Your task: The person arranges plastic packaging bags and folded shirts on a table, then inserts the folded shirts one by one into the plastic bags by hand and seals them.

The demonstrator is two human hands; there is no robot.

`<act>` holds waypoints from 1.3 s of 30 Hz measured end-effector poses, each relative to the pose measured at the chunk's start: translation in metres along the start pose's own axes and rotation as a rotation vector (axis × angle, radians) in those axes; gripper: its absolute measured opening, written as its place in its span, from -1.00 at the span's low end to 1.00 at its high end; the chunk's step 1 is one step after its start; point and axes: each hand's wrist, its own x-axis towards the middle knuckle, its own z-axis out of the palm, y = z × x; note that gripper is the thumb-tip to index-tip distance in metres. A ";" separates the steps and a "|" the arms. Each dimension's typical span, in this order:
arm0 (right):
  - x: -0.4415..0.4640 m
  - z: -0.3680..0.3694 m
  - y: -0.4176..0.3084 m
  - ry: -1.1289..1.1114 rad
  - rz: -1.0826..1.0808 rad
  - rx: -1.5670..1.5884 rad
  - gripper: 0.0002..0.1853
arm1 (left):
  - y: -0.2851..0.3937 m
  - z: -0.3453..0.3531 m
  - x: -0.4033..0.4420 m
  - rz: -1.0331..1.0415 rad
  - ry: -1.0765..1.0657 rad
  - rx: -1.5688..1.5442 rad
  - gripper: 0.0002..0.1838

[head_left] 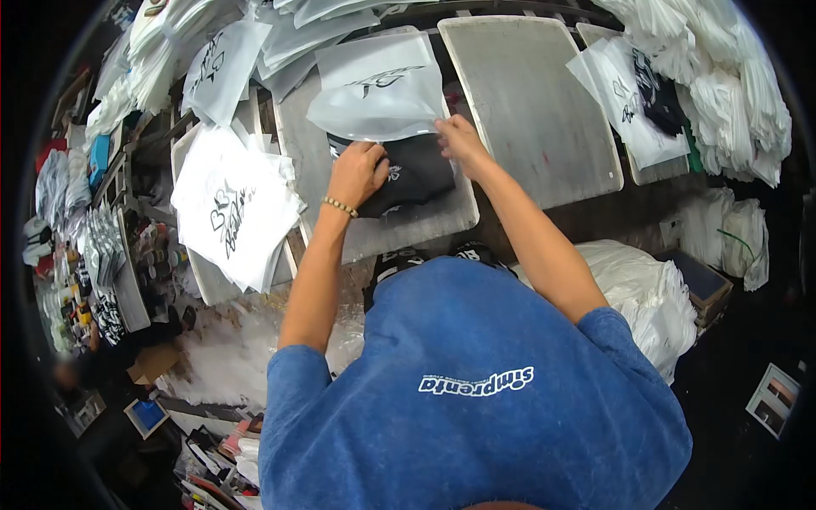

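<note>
A frosted plastic bag (374,109) with a black printed logo lies on a grey board, its mouth bulging toward me. A folded black garment (415,174) with a small pale print lies at that mouth, its far edge under the bag's lip. My right hand (461,143) pinches the right corner of the bag's mouth. My left hand (360,174), with a beaded bracelet above it, rests over the left part of the garment. Its fingers are curled where the garment meets the bag's lip; their tips are hidden.
A stack of printed plastic bags (229,204) lies on the left board. To the right stands another grey board (537,110), and past it a bag holding a black garment (633,98). White bundles (739,102) hang at far right. A large white sack (642,289) sits by my right side.
</note>
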 end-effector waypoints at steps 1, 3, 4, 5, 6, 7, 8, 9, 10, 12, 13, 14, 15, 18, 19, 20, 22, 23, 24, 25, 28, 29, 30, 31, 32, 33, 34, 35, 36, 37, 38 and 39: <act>0.001 0.000 -0.001 -0.029 0.026 -0.002 -0.69 | -0.003 -0.002 0.003 -0.009 -0.071 0.000 -0.79; 0.001 -0.002 -0.011 -0.066 0.073 -0.019 -0.68 | -0.009 -0.011 0.014 -0.066 -0.136 0.016 -0.81; 0.001 -0.003 -0.015 -0.098 0.119 -0.033 -0.67 | -0.015 -0.015 0.019 -0.078 -0.110 -0.032 -0.79; 0.000 -0.003 -0.018 -0.102 0.120 -0.031 -0.67 | -0.015 -0.021 0.021 -0.090 -0.088 -0.082 -0.78; -0.001 -0.004 -0.020 -0.118 0.144 -0.052 -0.67 | -0.014 -0.024 0.023 -0.162 -0.090 -0.141 -0.76; -0.003 -0.005 -0.022 -0.134 0.167 -0.073 -0.67 | -0.013 -0.027 0.023 -0.164 -0.090 -0.140 -0.76; -0.003 -0.005 -0.024 -0.165 0.184 -0.088 -0.66 | -0.012 -0.030 0.023 -0.169 -0.091 -0.156 -0.75; -0.005 -0.006 -0.025 -0.168 0.182 -0.089 -0.66 | -0.011 -0.032 0.023 -0.174 -0.091 -0.173 -0.75; -0.008 -0.006 -0.025 -0.164 0.192 -0.111 -0.66 | -0.009 -0.033 0.022 -0.175 -0.088 -0.170 -0.75; -0.013 -0.006 -0.024 -0.164 0.202 -0.134 -0.66 | -0.001 -0.036 0.016 -0.305 -0.177 -0.214 -0.74; -0.014 -0.007 -0.022 -0.172 0.206 -0.125 -0.67 | 0.002 -0.039 0.012 -0.308 -0.174 -0.214 -0.74; -0.014 -0.008 -0.019 -0.180 0.210 -0.118 -0.69 | 0.006 -0.042 0.006 -0.276 -0.113 -0.208 -0.74; -0.012 -0.008 -0.014 -0.182 0.209 -0.122 -0.69 | 0.011 -0.046 0.001 -0.243 -0.052 -0.201 -0.74; -0.011 -0.009 -0.005 -0.181 0.188 -0.171 -0.73 | 0.042 -0.057 -0.029 -0.487 -0.457 -0.581 -0.71; -0.011 -0.007 -0.005 -0.171 0.160 -0.208 -0.74 | 0.052 -0.047 -0.044 -0.424 -0.518 -0.606 -0.71; -0.011 -0.004 -0.006 -0.163 0.130 -0.245 -0.75 | 0.058 -0.029 -0.059 -0.360 -0.577 -0.630 -0.71; -0.018 0.001 -0.013 -0.203 0.133 -0.210 -0.75 | 0.061 0.008 -0.086 -0.316 -0.556 -0.613 -0.71; -0.019 0.002 -0.014 -0.237 0.139 -0.174 -0.75 | 0.071 0.012 -0.087 -0.270 -0.539 -0.599 -0.71; -0.018 0.002 -0.015 -0.237 0.135 -0.176 -0.75 | 0.079 0.014 -0.086 -0.267 -0.536 -0.598 -0.71; -0.017 0.002 -0.017 -0.268 0.162 -0.173 -0.75 | 0.087 0.016 -0.085 -0.395 -0.561 -0.680 -0.70; -0.004 0.009 -0.009 -0.298 0.125 -0.138 -0.78 | 0.098 0.042 -0.082 -0.617 -0.502 -0.975 -0.66; 0.000 0.014 -0.007 -0.291 0.064 -0.097 -0.80 | 0.099 0.053 -0.080 -0.701 -0.423 -1.185 -0.63; -0.003 0.022 -0.015 -0.300 0.057 -0.103 -0.80 | 0.107 0.054 -0.066 -0.700 -0.410 -1.184 -0.63; -0.006 0.030 -0.024 -0.259 0.045 0.057 -0.82 | 0.116 0.057 -0.049 -0.803 -0.234 -1.429 -0.65; -0.010 0.036 -0.036 -0.220 0.033 0.216 -0.83 | 0.120 0.056 -0.039 -0.893 -0.040 -1.668 -0.66; -0.016 0.040 -0.049 -0.232 0.022 0.211 -0.83 | 0.116 0.057 -0.025 -0.925 0.125 -1.857 -0.66; -0.023 0.044 -0.062 -0.210 0.067 0.363 -0.81 | 0.107 0.060 -0.008 -0.915 0.263 -2.011 -0.66; -0.031 0.047 -0.073 -0.188 0.112 0.513 -0.79 | 0.093 0.064 0.008 -0.887 0.387 -2.152 -0.66; -0.038 0.045 -0.079 -0.208 0.120 0.539 -0.79 | 0.076 0.068 0.022 -0.848 0.490 -2.257 -0.66; -0.043 0.041 -0.078 -0.217 0.108 0.534 -0.79 | 0.060 0.071 0.033 -0.806 0.570 -2.332 -0.66; -0.047 0.036 -0.073 -0.223 0.064 0.427 -0.81 | 0.045 0.074 0.042 -0.763 0.645 -2.390 -0.66; -0.050 0.030 -0.066 -0.228 0.022 0.317 -0.83 | 0.035 0.078 0.045 -0.731 0.703 -2.418 -0.66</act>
